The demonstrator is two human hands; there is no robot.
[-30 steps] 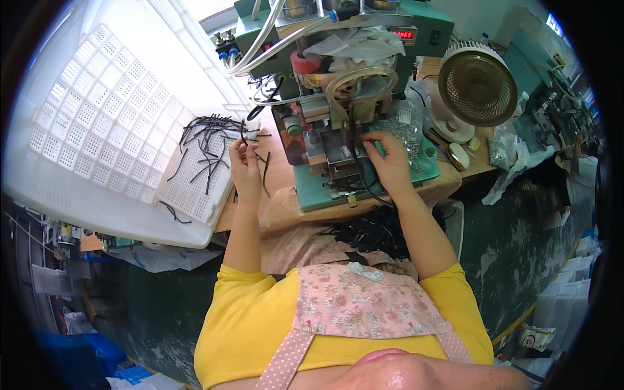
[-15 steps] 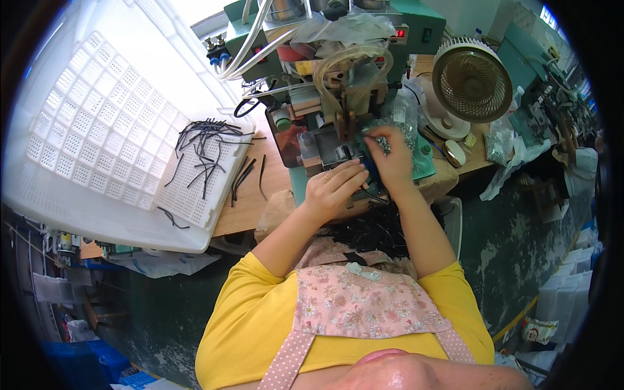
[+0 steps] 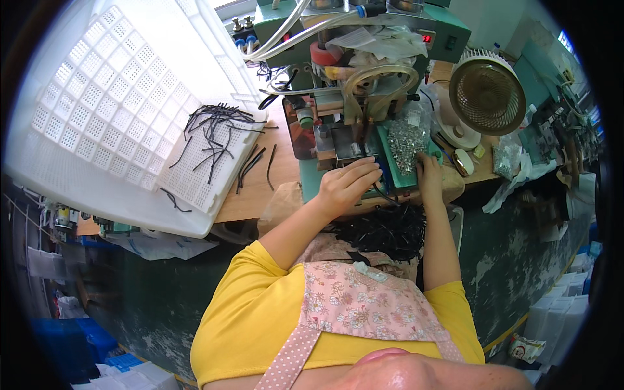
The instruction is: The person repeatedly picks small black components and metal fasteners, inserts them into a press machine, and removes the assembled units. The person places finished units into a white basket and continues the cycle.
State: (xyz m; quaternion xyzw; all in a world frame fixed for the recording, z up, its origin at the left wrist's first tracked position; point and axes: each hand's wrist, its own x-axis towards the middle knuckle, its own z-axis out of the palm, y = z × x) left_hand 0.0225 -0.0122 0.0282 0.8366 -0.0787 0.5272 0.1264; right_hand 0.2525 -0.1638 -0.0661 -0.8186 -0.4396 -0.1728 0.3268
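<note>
A wooden worktop (image 3: 260, 195) carries everything here. On its left side rests a large white lattice crate (image 3: 117, 110), tilted, with short black cords (image 3: 214, 133) scattered over its lower corner; a few more lie loose on the bare wood just beside it. In the middle stands a green machine (image 3: 351, 78) on a green base plate (image 3: 312, 185). To the right sits a small round fan (image 3: 487, 91), with clear bags (image 3: 513, 162) near the edge.
</note>
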